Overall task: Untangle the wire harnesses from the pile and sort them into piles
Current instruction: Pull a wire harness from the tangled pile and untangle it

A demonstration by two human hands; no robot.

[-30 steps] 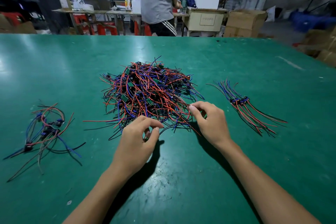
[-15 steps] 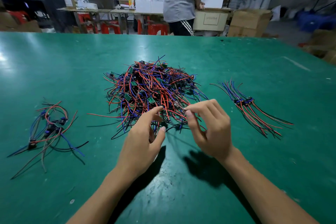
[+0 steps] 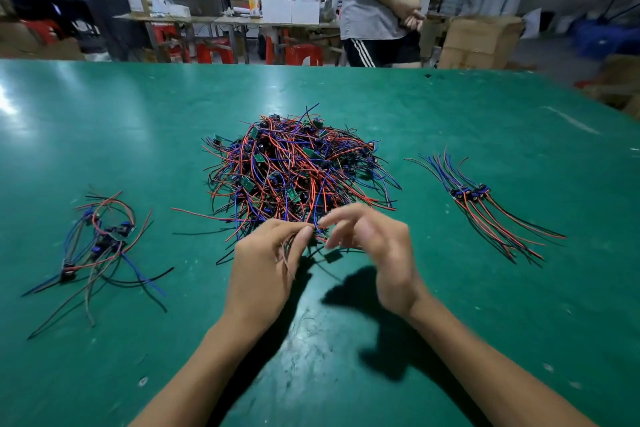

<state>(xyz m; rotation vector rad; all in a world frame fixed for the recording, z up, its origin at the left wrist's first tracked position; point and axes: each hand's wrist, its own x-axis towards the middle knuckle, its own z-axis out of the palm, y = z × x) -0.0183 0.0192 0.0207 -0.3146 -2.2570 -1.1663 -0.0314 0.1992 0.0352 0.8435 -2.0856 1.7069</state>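
Note:
A big tangled pile of wire harnesses (image 3: 294,166), red, blue and black wires with small green boards, lies mid-table. My left hand (image 3: 266,270) is raised at the pile's near edge and pinches a harness, its thin wires (image 3: 289,253) trailing down past the palm. My right hand (image 3: 377,250) hovers just right of it, blurred, fingers loosely curled toward the same wires; whether it grips them I cannot tell. A small board (image 3: 333,256) dangles below the fingers. A loose sorted pile (image 3: 100,239) lies at the left, a straight combed pile (image 3: 485,204) at the right.
The green table (image 3: 346,357) reaches to a far edge, beyond which a person (image 3: 381,0) in a grey shirt stands. Behind are work tables, red stools and cardboard boxes (image 3: 481,42). More boxes sit off the table's right side.
Both hands have lifted off the table at the pile's near edge. The left hand has taken hold of a harness, and the right hand has moved in toward it.

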